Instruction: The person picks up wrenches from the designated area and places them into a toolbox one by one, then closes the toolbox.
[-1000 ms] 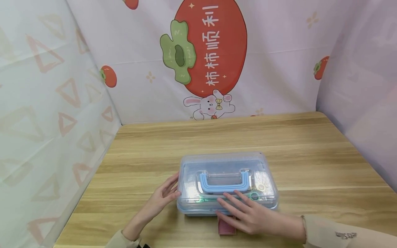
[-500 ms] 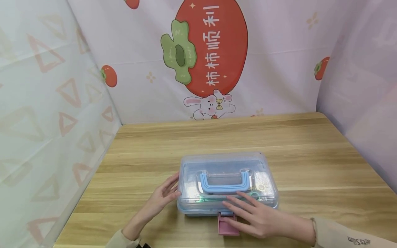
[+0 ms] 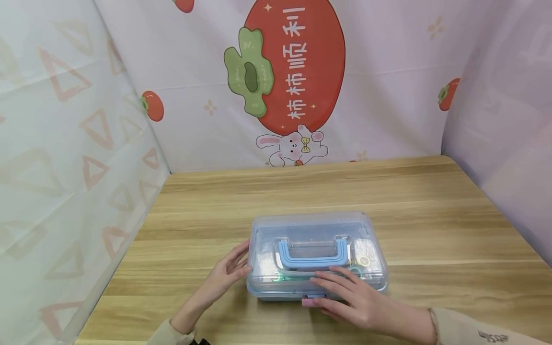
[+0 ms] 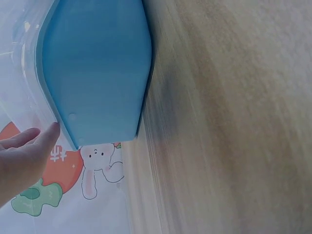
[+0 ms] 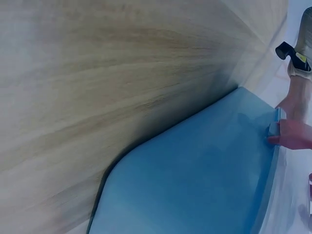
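Observation:
A carry box [image 3: 315, 225] with a see-through lid and light blue base stands on the table. Its blue handle [image 3: 314, 262] lies folded down on the lid. My left hand [image 3: 226, 273] rests against the left end of the box, fingers fairly straight; in the left wrist view, fingertips [image 4: 52, 129] touch the lid's rim. At the front, my right hand [image 3: 351, 297] pinches the small pink latch [image 3: 308, 303], which sticks outward. Its other fingers lie on the lid's front. In the right wrist view, fingers [image 5: 292, 135] are at the latch, beside the blue base [image 5: 195, 175].
Through the lid show green and yellow ring-shaped handles [image 3: 363, 260] and other small contents. The wooden table [image 3: 207, 201] spreads around the box. Printed cloth [image 3: 388, 96] hangs behind it and at both sides.
The pink latch hung down at the front; it is now lifted to stick outward. My right hand shifted slightly right, and its fingers closed on the latch. My left hand stayed in place.

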Tool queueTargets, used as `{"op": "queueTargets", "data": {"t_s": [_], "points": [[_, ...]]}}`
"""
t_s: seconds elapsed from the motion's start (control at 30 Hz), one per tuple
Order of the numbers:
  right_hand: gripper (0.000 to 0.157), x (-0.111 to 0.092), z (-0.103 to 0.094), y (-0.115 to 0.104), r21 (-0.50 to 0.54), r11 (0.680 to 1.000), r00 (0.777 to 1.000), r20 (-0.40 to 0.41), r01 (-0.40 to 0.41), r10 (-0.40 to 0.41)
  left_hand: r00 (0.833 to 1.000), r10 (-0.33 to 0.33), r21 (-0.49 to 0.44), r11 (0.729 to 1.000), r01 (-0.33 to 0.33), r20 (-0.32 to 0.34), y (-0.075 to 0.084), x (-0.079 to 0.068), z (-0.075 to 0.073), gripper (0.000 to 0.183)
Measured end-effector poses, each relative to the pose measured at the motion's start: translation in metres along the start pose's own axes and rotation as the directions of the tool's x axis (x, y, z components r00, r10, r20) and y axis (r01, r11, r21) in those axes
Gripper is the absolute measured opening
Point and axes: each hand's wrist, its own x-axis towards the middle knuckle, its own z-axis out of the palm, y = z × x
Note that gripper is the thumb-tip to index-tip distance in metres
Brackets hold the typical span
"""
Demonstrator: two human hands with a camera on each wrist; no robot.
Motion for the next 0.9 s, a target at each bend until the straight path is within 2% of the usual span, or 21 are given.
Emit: {"op": "queueTargets", "data": {"t_s": [0.47, 0.7, 0.9], "points": [[0.018, 0.007, 0.002, -0.006, -0.056, 0.985, 0.986, -0.045, -0.161, 0.158, 0.999, -0.036, 0.008, 0.999, 0.036, -0.010, 0.002, 0.000, 0.001, 0.063], [0.022, 0.004, 0.002, -0.011, -0.061, 0.966, 0.968, -0.015, -0.252, 0.252, 0.999, -0.042, 0.007, 0.999, 0.042, -0.010, 0.002, 0.000, 0.001, 0.063], [0.023, 0.005, 0.006, -0.013, -0.075, 0.955, 0.958, -0.019, -0.287, 0.286, 1.000, -0.024, 0.006, 1.000, 0.024, -0.008, 0.002, 0.000, 0.001, 0.063]]}}
